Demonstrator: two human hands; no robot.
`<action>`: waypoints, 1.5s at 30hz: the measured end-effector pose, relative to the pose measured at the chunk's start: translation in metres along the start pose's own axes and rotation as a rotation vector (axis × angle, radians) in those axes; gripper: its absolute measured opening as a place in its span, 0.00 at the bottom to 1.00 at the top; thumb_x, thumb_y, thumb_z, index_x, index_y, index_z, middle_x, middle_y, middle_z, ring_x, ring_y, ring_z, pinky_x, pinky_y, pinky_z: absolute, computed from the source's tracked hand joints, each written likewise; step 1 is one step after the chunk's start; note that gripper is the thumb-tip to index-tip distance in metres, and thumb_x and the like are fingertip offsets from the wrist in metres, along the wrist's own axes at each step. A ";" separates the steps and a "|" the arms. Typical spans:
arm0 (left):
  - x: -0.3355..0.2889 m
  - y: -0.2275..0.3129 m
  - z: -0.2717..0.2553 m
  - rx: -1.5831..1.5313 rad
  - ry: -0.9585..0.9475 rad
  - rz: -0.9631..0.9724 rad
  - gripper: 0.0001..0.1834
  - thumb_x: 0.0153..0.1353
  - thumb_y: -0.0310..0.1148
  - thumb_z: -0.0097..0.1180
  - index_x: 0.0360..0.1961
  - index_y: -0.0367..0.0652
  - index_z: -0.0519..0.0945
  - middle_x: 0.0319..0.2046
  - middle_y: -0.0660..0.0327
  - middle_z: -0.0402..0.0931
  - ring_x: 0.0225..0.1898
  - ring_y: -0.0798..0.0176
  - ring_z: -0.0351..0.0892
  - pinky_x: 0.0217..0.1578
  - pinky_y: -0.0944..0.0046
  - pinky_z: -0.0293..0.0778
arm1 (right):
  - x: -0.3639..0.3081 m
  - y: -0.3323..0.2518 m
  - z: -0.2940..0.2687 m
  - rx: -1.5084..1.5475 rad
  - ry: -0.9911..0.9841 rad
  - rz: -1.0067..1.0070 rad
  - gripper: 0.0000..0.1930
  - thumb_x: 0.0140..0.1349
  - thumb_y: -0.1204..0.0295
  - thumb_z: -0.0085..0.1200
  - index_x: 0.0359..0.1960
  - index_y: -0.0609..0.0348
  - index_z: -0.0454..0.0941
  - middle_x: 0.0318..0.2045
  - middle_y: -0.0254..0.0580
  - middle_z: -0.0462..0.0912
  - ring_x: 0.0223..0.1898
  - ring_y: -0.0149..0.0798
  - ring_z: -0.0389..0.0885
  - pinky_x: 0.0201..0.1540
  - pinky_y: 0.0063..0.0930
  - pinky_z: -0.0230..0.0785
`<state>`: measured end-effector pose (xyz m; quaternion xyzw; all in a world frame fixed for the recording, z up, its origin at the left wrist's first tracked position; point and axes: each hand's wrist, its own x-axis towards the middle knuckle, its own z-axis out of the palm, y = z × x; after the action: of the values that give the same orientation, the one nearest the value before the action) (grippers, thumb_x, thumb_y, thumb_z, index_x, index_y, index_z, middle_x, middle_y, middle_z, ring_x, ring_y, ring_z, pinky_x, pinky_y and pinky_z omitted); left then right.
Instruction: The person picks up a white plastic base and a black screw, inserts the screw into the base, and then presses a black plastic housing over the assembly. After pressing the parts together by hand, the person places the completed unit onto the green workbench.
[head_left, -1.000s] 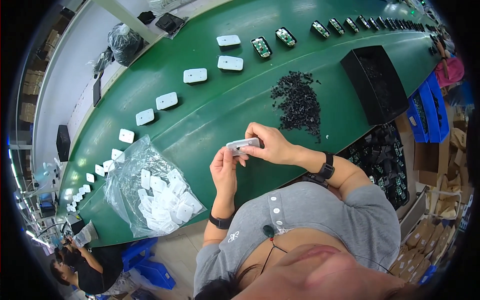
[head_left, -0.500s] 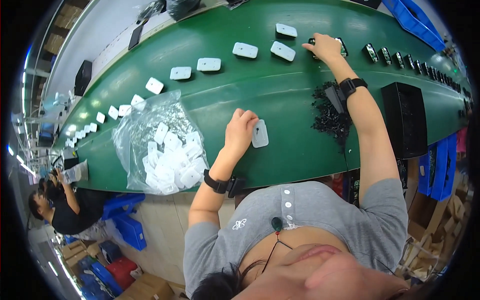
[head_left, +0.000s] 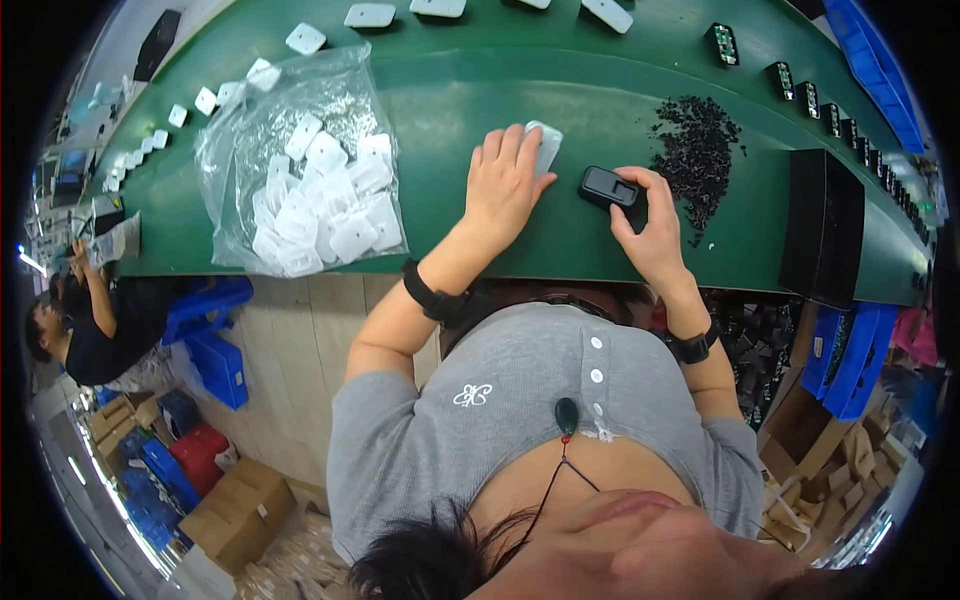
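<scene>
My left hand is at the green bench with its fingers over the left edge of a translucent white plastic cover. Its thumb lies at the cover's near end, and the fingers hide part of the piece. To the right, my right hand grips a small black plastic casing by its right end, between thumb and fingers. A rectangular recess shows on the casing's upward face. Between the cover and the casing there is a small gap.
A clear bag of white covers lies left. Small black parts form a pile at right, beside a black box. White-topped units and open casings with circuit boards line the far side. Another person is far left.
My right hand has come back from the far side of the bench with a black casing. My left hand has opened out over the white cover's edge. The view has shifted.
</scene>
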<state>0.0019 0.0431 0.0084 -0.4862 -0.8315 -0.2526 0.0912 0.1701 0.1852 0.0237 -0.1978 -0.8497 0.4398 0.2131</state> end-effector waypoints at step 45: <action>0.011 -0.039 -0.020 -0.686 -0.070 -0.207 0.14 0.58 0.38 0.62 0.38 0.39 0.80 0.35 0.53 0.78 0.40 0.50 0.77 0.41 0.56 0.73 | 0.082 -0.021 0.050 0.659 -0.174 0.210 0.27 0.65 0.73 0.56 0.64 0.62 0.64 0.55 0.41 0.72 0.56 0.33 0.71 0.60 0.27 0.60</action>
<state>-0.0391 0.0260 0.0166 -0.4101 -0.7459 -0.5080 -0.1320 0.0723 0.1838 0.0307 -0.1664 -0.6521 0.7251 0.1460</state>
